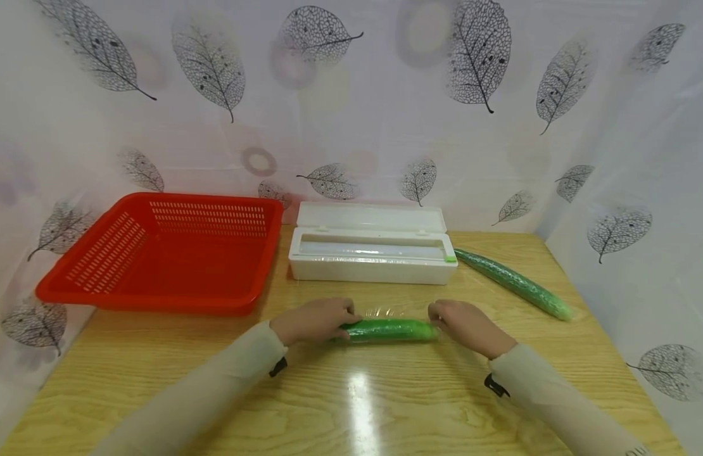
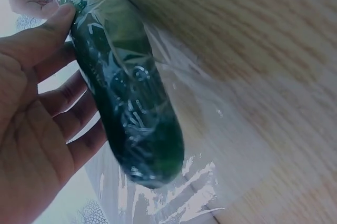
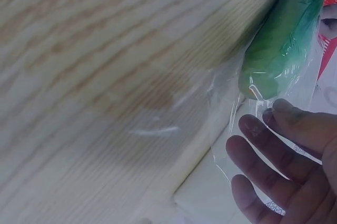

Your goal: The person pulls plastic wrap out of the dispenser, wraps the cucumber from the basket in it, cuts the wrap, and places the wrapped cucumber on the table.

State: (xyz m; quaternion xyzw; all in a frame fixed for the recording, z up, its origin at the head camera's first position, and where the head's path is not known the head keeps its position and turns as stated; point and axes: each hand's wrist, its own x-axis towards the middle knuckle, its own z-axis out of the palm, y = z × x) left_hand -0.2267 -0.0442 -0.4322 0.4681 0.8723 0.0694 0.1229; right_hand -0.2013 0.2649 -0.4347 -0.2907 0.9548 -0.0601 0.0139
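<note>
A green cucumber (image 1: 391, 330) lies crosswise near the middle of the table, with clear plastic wrap (image 2: 134, 103) around it. At its left part, my left hand (image 1: 317, 318) holds it, thumb on the near side and fingers behind, as the left wrist view shows. My right hand (image 1: 468, 324) is at the paler right end. There its thumb and forefinger pinch the loose edge of the plastic wrap (image 3: 226, 113), just off the cucumber's tip. Loose film also spreads past the cucumber's other end in the left wrist view.
Behind the cucumber stands a white cling film dispenser (image 1: 374, 271) with its lid up and a roll inside. A red plastic basket (image 1: 158, 303) is at the left. Another cucumber (image 1: 517, 283), shiny on its surface, lies at the right. Leaf-patterned sheeting (image 1: 351, 139) hangs behind the wooden table (image 1: 306, 405).
</note>
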